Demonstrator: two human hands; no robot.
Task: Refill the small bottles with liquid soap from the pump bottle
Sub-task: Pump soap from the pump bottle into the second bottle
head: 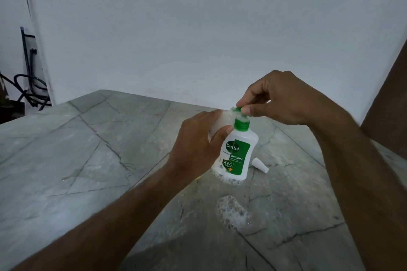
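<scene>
A white pump bottle (239, 154) with a green label and green collar stands on the grey stone counter (88, 149). My right hand (279, 99) is above it, thumb and fingertips pinched on the green pump head (238, 109). My left hand (196, 147) grips a small translucent white bottle (220, 122), tilted with its mouth against the pump's spout. Foam sits around that mouth. The lower part of the small bottle is hidden in my palm.
A small white cap (259, 164) lies on its side just right of the pump bottle. A patch of soap foam (233, 211) is on the counter in front, with more bubbles at the bottle's base. A white wall stands behind; dark cables hang at far left.
</scene>
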